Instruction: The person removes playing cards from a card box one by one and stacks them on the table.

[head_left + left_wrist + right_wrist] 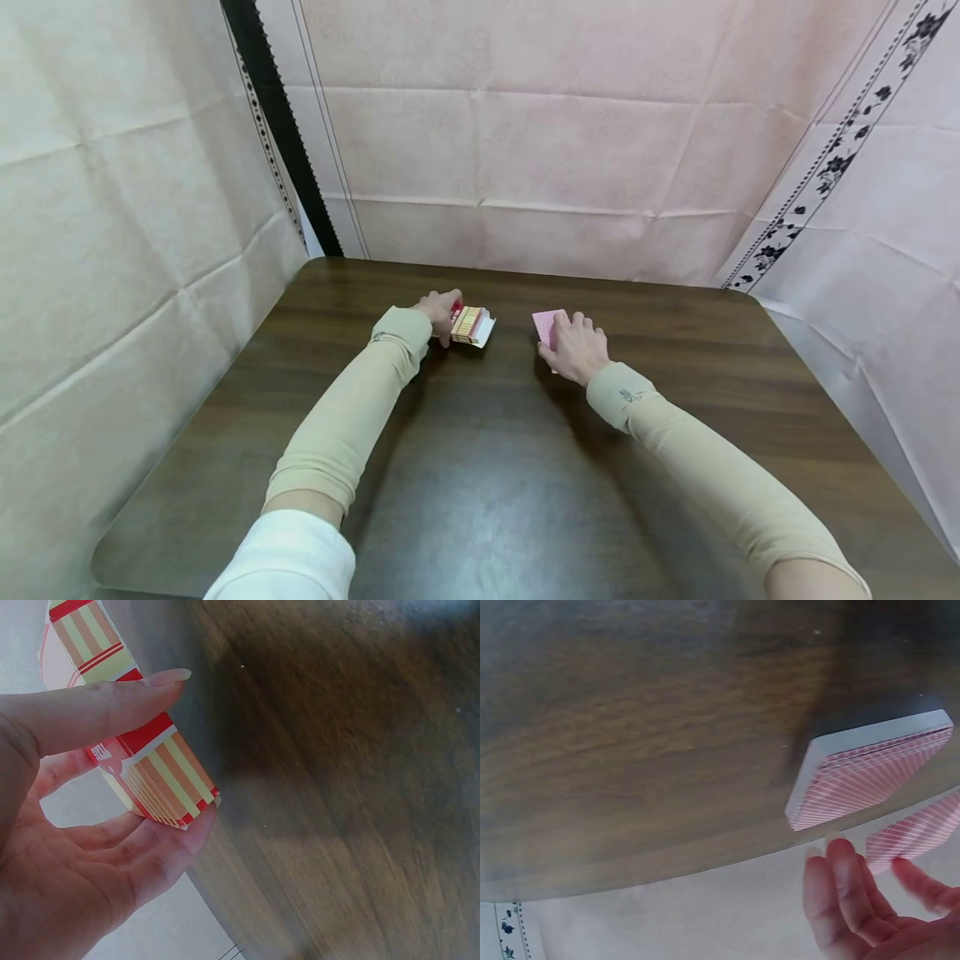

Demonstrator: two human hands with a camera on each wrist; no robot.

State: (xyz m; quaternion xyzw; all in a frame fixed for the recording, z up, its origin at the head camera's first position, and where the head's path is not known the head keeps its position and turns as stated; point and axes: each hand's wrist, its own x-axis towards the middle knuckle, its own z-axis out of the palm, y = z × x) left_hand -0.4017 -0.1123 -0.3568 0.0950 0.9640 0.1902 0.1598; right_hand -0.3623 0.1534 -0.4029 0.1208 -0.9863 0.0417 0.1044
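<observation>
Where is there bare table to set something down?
The tabletop is bare between the left sleeve and right sleeve, and from the right hand to the right edge. A narrower gap separates the box from the cards. It is crowded at the box, gripped by the left hand, and around the cards.

A dark brown worktop (465, 450) with wood grain and rounded corners caught a pale sheen towards its near side. Beyond it hung a creased pinkish cloth (525, 150), with a whitish cloth (112, 250) at the left. A black band (285, 125) ran down between them; a flowered border (832, 171) slanted down at the right.
</observation>
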